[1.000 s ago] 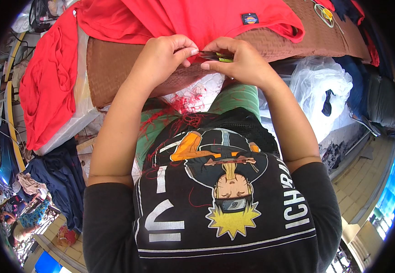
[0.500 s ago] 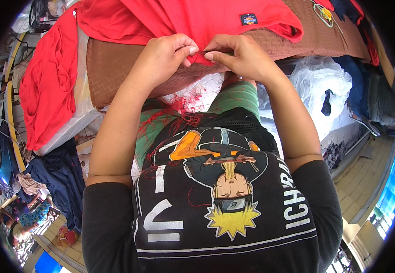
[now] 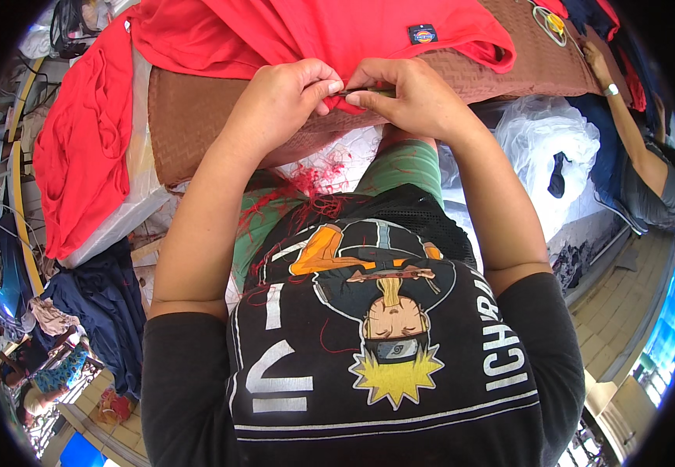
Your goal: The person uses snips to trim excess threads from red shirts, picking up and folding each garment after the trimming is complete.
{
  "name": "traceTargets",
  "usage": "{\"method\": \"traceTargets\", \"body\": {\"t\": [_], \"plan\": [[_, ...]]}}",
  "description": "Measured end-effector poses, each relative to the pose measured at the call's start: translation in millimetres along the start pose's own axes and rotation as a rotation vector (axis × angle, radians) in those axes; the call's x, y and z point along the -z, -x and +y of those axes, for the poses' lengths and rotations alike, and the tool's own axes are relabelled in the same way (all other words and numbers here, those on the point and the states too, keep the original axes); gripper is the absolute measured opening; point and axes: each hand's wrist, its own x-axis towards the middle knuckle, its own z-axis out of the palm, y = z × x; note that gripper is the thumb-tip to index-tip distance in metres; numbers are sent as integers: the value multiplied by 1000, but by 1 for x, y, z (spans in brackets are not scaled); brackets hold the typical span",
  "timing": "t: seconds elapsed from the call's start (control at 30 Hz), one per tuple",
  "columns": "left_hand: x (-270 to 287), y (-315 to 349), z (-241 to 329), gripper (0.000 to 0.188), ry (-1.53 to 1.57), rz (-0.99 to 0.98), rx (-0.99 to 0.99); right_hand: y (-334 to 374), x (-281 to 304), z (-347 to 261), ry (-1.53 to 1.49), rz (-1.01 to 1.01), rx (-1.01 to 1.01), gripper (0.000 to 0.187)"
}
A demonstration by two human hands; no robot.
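A red shirt (image 3: 322, 35) with a small dark label (image 3: 422, 33) near its neckline lies over a brown textured cloth. My left hand (image 3: 294, 92) is closed, pinching a fold at the shirt's near edge between thumb and fingers. Close beside it, my right hand (image 3: 407, 93) is also closed, its thumb and forefinger around a slim dark tool (image 3: 382, 91) whose tip points at the pinched fold. The fingers hide most of this tool, so its kind is unclear. Red thread scraps (image 3: 310, 191) are scattered below the hands, on my lap.
The brown cloth (image 3: 189, 117) covers the work surface. More red fabric (image 3: 84, 148) hangs at the left, above dark blue cloth (image 3: 100, 303). Clear plastic wrap (image 3: 547, 148) is bunched at the right. At the far right another person's arm (image 3: 633, 132) reaches toward a yellow-and-white cord (image 3: 555, 25).
A slim dark tool now shows in my right hand, where none was visible before. Another person's arm has come in at the right. My left hand keeps its pinch.
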Motion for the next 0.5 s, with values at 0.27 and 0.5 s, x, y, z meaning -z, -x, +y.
{"method": "traceTargets", "body": {"t": [0.27, 0.5], "plan": [[20, 2, 6, 19, 68, -17, -265, 4, 9, -4, 90, 23, 24, 19], [64, 19, 18, 30, 201, 281, -431, 26, 61, 15, -37, 254, 106, 26]]}}
